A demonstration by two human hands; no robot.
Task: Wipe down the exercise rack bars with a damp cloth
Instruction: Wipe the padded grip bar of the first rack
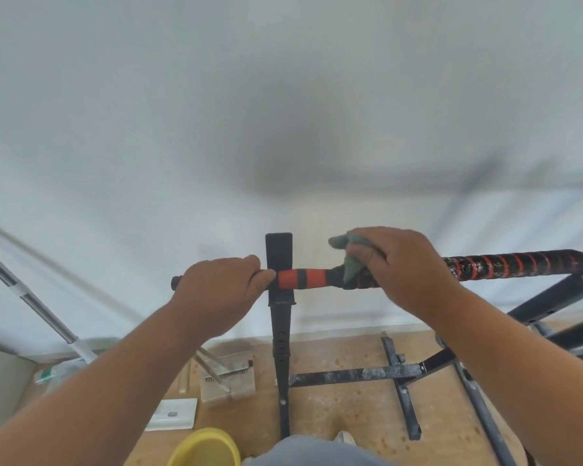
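step: wiped bar (pixel 303 279), mid-frame
left hand (pixel 216 290): clenched on bar end
right hand (pixel 398 267): grasped cloth (pixel 350 260) against bar
next: likely slide cloth right, along speckled wrap

Single head-worn view, looking forward and down from close range.
The wide-angle camera is sitting above the person's arms and facing a pale wall (pixel 148 112); it is looking steeply down over the horizontal bar (pixel 303 279) onto the wooden floor (pixel 337 408). The bar is lying at arm's reach, near the middle of the picture. Edges are bending.
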